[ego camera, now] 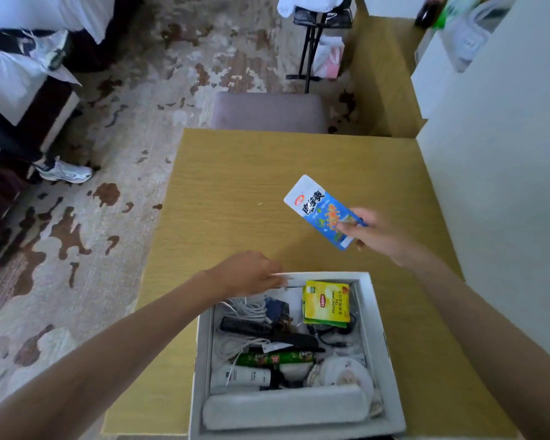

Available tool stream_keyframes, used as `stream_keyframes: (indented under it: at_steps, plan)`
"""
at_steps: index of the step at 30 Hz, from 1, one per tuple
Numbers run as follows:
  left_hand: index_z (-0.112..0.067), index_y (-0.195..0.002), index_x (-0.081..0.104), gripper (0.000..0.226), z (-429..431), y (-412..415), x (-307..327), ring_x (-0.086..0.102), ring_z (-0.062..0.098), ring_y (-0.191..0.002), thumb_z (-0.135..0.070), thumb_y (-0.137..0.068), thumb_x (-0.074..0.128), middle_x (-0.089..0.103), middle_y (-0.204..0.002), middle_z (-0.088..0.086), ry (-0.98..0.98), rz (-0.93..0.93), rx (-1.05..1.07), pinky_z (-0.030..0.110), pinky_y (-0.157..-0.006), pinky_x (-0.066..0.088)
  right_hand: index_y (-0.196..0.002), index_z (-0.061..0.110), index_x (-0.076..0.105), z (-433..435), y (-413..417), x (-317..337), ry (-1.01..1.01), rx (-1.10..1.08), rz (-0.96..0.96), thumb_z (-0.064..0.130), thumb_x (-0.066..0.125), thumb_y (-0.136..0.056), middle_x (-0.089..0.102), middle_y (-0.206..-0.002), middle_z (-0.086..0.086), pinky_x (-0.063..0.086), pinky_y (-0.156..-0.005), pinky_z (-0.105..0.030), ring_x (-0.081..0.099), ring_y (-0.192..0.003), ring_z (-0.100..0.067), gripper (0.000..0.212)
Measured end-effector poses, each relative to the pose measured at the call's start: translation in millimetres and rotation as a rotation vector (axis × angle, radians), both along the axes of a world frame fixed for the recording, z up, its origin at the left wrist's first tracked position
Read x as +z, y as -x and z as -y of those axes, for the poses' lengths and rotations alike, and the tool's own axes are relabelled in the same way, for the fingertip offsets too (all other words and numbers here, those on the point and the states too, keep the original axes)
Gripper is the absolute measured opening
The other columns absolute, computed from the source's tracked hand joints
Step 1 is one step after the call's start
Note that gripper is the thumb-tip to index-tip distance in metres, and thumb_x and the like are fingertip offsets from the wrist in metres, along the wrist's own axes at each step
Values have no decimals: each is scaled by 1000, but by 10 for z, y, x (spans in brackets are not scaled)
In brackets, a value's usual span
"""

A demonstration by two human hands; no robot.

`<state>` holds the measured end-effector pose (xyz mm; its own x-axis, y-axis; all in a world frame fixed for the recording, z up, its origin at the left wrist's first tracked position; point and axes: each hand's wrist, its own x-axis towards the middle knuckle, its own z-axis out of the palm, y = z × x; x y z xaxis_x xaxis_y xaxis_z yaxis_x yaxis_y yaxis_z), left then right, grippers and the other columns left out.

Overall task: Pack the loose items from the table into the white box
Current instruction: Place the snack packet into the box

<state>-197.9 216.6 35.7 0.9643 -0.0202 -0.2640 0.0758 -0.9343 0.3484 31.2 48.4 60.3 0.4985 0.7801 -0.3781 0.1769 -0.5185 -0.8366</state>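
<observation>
The white box [373, 325] sits at the near edge of the wooden table [235, 192], filled with several items: yellow tea packets [327, 304], a black comb [245, 325], white cable [248, 308], a green packet [277, 358], a white tube [238, 376] and a rolled white towel [283, 409]. My left hand [251, 274] grips the box's far left rim. My right hand [370, 231] holds a blue snack packet [318, 209] in the air above the table, beyond the box's far right corner.
A grey chair seat [269, 111] is pushed against the table's far edge. A white wall or cabinet [496, 185] borders the table on the right. Patterned carpet [124, 138] lies to the left, with a sneaker [65, 171] and a bed.
</observation>
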Motion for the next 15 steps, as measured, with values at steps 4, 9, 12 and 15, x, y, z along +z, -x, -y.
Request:
stream_keyframes:
  at_steps: [4, 9, 12, 15]
  plan:
    - [-10, -107, 60, 42, 68, -35, 82, 63, 34, -83, -41, -101, 31, 67, -92, 18, -179, -33, -59, 32, -63, 36, -96, 10, 65, 476, 87, 343, 116, 220, 84, 20, 64, -92, 63, -64, 12, 42, -48, -14, 50, -50, 2, 11]
    - [-10, -116, 56, 43, 78, -63, 163, 62, 34, -86, -40, -101, 30, 66, -97, 20, -233, -53, -90, 32, -65, 37, -100, 16, 67, 739, 211, 622, 171, 354, 90, 23, 63, -93, 70, -81, 1, 40, -53, -18, 52, -61, -5, 11]
    - [-10, -121, 53, 40, 84, -88, 148, 63, 33, -87, -38, -102, 32, 66, -99, 19, -260, -33, -106, 33, -67, 39, -98, 13, 66, 752, 336, 673, 184, 412, 176, 19, 63, -93, 69, -85, -4, 38, -55, -15, 52, -61, -1, 8]
    - [-12, -127, 50, 37, 47, -194, 145, 59, 22, -78, -34, -101, 35, 67, -94, 13, -223, -5, -89, 28, -66, 39, -100, 10, 65, 729, 463, 675, 214, 456, 220, 19, 63, -93, 68, -89, -13, 42, -61, -24, 53, -67, -8, 12]
